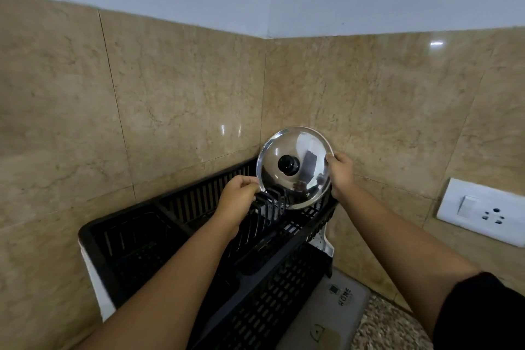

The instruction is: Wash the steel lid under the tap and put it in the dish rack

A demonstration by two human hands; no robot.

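The round steel lid [305, 156] with a black knob stands on edge at the far right end of the black plastic dish rack [181, 202], its lower rim down among the rack's upright prongs. My left hand [237, 197] pinches the lid's left rim. On the opposite side, my right hand [342, 172] grips the right rim. The knob faces me. No tap or sink is in view.
The rack sits in a corner of beige marble-tiled walls, on a white base. A grey mat [326, 318] printed "HOME" lies on the speckled counter [389, 329] to its right. A white switch and socket plate [483, 212] is on the right wall.
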